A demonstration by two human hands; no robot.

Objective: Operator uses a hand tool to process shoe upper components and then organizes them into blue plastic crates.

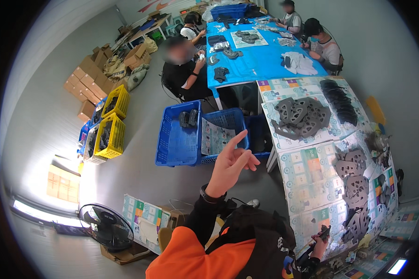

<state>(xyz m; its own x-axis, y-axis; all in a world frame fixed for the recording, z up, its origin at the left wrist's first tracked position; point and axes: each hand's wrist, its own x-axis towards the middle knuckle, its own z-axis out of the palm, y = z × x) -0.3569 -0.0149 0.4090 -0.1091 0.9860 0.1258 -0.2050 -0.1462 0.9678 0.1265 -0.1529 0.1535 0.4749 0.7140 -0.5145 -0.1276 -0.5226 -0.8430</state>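
My left hand (229, 168) is raised over the floor beside the table, its index finger stretched out and the other fingers loosely bent, with nothing in it. Low at the right, my right hand (319, 247) is closed around a small dark object (322, 232) whose kind I cannot make out. Right of that hand lie dark grey perforated pieces (356, 225), and grey ones (357, 191) continue up the table (307, 186). Farther along are a heap of grey cut-out pieces (302, 116) and a row of black curved pieces (339, 103).
Blue crates (178, 135) stand on the floor left of the table, one holding dark parts. Yellow crates (111, 137), cardboard boxes (86, 79) and a black fan (106, 225) are farther left. Several people sit around the blue-covered table (246, 65) at the back.
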